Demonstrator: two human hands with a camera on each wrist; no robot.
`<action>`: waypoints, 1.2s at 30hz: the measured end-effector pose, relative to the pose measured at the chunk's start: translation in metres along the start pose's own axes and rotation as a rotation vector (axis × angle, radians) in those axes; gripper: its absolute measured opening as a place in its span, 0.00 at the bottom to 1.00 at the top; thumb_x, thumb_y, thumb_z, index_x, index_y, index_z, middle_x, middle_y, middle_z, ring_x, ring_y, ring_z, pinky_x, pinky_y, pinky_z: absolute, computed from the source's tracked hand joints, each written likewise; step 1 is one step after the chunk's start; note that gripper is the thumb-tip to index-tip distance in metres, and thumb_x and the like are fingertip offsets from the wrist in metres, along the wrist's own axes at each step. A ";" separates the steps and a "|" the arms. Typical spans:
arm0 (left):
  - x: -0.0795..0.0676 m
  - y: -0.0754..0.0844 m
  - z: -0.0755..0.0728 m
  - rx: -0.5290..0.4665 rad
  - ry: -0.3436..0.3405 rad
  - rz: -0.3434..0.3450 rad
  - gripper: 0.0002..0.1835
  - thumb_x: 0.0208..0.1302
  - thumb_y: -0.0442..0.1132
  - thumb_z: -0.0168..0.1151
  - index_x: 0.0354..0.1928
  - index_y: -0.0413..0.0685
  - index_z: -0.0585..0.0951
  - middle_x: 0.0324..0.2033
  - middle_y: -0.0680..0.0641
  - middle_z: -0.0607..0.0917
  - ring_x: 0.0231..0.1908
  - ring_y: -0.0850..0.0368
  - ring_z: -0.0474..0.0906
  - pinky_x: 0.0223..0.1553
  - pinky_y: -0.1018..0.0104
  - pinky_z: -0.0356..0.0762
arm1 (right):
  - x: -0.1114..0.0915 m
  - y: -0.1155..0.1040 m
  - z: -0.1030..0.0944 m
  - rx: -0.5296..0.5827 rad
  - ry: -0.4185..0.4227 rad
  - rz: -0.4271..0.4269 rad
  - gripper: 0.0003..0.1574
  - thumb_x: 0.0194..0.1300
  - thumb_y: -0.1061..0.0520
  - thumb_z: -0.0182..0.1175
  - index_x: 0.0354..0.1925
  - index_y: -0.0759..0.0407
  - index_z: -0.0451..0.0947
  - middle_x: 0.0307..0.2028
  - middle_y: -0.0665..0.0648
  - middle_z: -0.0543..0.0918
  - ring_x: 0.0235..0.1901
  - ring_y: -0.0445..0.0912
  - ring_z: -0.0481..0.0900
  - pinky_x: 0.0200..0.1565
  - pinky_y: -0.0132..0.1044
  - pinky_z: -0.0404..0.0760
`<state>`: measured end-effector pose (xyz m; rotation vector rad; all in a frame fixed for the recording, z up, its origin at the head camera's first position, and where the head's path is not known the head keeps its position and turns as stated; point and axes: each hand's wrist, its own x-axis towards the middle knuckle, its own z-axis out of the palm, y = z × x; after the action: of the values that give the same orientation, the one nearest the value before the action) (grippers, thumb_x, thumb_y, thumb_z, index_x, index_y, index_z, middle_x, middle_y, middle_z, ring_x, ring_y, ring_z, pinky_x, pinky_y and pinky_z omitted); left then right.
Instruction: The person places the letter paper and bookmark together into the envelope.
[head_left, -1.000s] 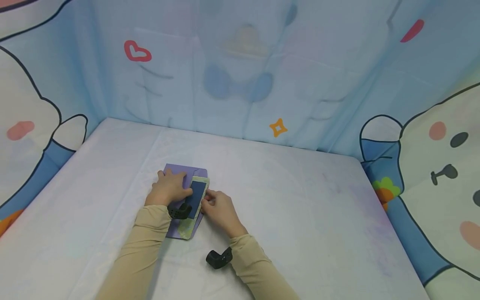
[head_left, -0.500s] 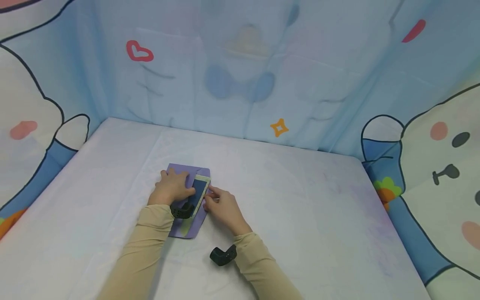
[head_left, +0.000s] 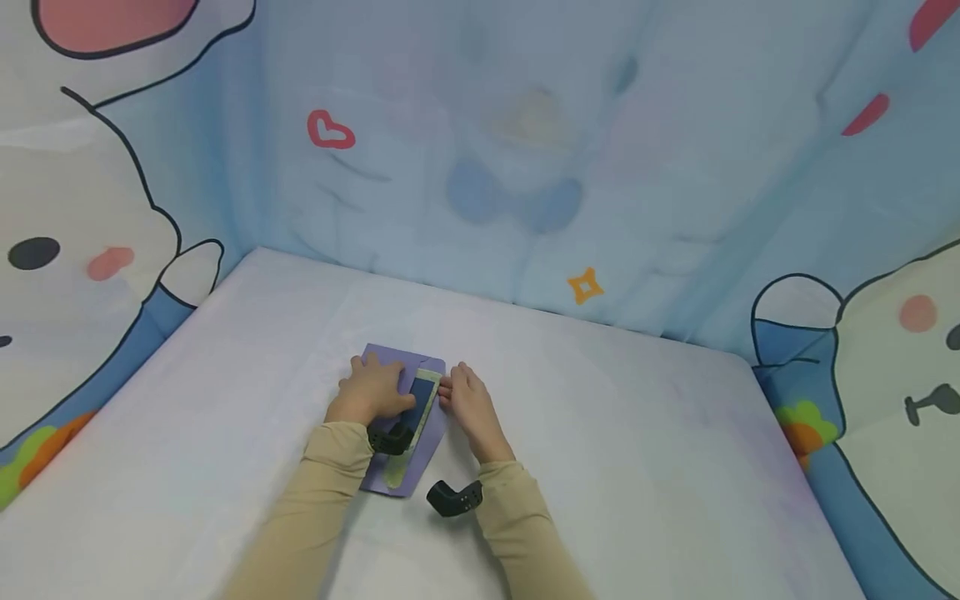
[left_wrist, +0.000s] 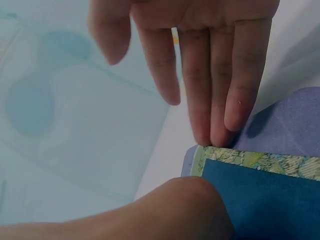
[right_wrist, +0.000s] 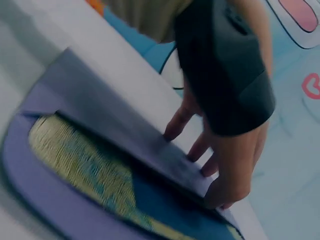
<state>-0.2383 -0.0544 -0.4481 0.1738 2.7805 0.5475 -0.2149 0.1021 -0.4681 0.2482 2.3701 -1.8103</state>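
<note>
A purple paper envelope lies on the table with a long flat piece partly under its flap. That piece has a dark blue panel and a yellow-green patterned border. My left hand presses on the envelope with spread fingers, its thumb on the blue panel in the left wrist view. In the right wrist view its fingers rest on the purple flap. At the right edge of the patterned border, my right hand touches with straight fingertips. The left palm is hidden.
A white cloth covers the table. Black wrist cameras sit on both wrists, the right one hanging close to the tabletop. A blue cartoon curtain rises behind the table's far edge.
The right fingers have straightened from a pinch at the flat piece's edge. The flat piece now sits further in under the flap. The head view has shifted slightly.
</note>
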 end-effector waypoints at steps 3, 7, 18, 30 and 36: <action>0.001 0.001 0.003 0.004 -0.011 0.000 0.34 0.60 0.53 0.59 0.67 0.47 0.68 0.65 0.28 0.60 0.66 0.28 0.52 0.55 0.31 0.63 | 0.002 0.000 0.000 0.062 -0.040 0.029 0.39 0.76 0.42 0.30 0.72 0.67 0.50 0.61 0.68 0.73 0.59 0.55 0.75 0.59 0.44 0.73; 0.002 0.000 0.001 0.033 -0.005 -0.004 0.35 0.60 0.53 0.59 0.67 0.48 0.67 0.65 0.28 0.60 0.66 0.28 0.52 0.54 0.31 0.63 | 0.008 -0.002 0.003 0.161 -0.097 0.056 0.41 0.75 0.39 0.30 0.73 0.65 0.45 0.63 0.69 0.70 0.62 0.55 0.72 0.60 0.43 0.72; -0.001 0.000 -0.002 0.040 -0.005 -0.004 0.35 0.60 0.53 0.59 0.68 0.47 0.67 0.65 0.28 0.60 0.66 0.28 0.53 0.55 0.31 0.63 | 0.013 0.004 0.006 0.350 -0.137 0.077 0.40 0.74 0.39 0.34 0.74 0.60 0.46 0.64 0.68 0.69 0.63 0.54 0.70 0.62 0.41 0.70; 0.000 -0.004 0.002 0.039 -0.015 0.005 0.34 0.61 0.53 0.58 0.68 0.48 0.67 0.66 0.28 0.60 0.66 0.28 0.52 0.54 0.30 0.63 | 0.006 0.007 0.007 0.346 -0.257 0.011 0.41 0.76 0.39 0.31 0.74 0.60 0.41 0.68 0.69 0.62 0.68 0.55 0.63 0.67 0.43 0.63; 0.003 -0.002 -0.002 0.029 -0.024 0.010 0.35 0.61 0.54 0.58 0.68 0.49 0.66 0.67 0.28 0.59 0.67 0.28 0.51 0.56 0.31 0.62 | -0.002 -0.003 -0.008 0.025 -0.314 0.027 0.45 0.74 0.34 0.28 0.70 0.67 0.51 0.61 0.68 0.72 0.59 0.56 0.75 0.59 0.42 0.74</action>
<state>-0.2420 -0.0565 -0.4482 0.1990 2.7670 0.5039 -0.2136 0.1086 -0.4632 -0.0030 2.1189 -1.7227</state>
